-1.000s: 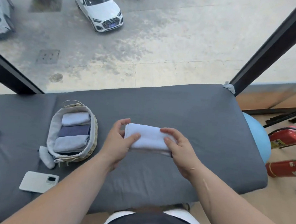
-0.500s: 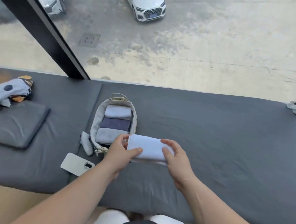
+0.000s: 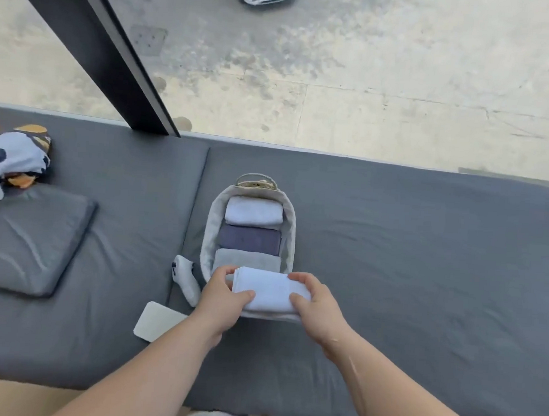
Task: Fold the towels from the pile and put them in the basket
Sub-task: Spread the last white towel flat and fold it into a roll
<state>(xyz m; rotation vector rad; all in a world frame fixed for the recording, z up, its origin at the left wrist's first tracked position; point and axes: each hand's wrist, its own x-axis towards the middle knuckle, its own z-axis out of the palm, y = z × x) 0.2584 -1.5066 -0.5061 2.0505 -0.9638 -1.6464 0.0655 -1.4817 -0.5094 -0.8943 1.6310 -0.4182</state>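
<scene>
Grips folded white terry towel at both ends with left hand and right hand, thumbs on top, over near end of oval cloth-lined basket; grey padded bench under basket, window glass beyond.

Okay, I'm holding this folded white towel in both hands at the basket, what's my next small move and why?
Probably lower the white towel into the near end of the basket. Your left hand and right hand grip it right over that end, and three folded towels fill the rest.
</scene>
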